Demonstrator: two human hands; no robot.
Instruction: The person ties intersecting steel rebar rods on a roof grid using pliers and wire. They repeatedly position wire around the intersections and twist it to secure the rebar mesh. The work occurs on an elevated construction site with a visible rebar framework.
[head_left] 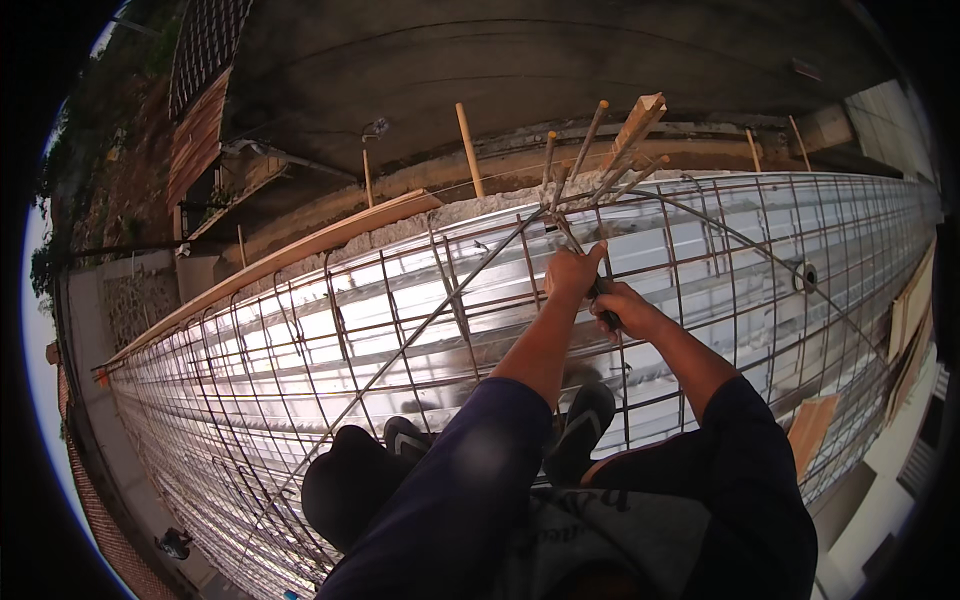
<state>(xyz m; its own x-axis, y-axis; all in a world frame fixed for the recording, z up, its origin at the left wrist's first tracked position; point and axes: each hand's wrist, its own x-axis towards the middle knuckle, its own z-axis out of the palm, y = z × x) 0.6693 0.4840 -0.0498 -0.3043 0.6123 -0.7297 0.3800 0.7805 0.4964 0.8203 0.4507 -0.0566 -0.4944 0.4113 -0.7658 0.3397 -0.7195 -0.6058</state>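
Note:
I squat on a grid of steel rebar (400, 330) laid over shiny corrugated metal decking (300, 330). My left hand (572, 272) is closed around a thin rebar rod where several rods cross, index finger stretched up along it. Just right of it, my right hand (622, 305) grips a small dark-handled tool (603, 300) held against the same crossing. A long diagonal rod (440, 305) runs from that crossing down to the left. My dark sandals (585, 425) stand on the mesh below my arms.
Upright rods and a wooden stake (637, 122) rise just beyond the hands at the deck's far edge. A long timber plank (300, 250) borders that edge. Brown boards (812, 425) lie at right. A concrete slope (520, 70) lies beyond, far below.

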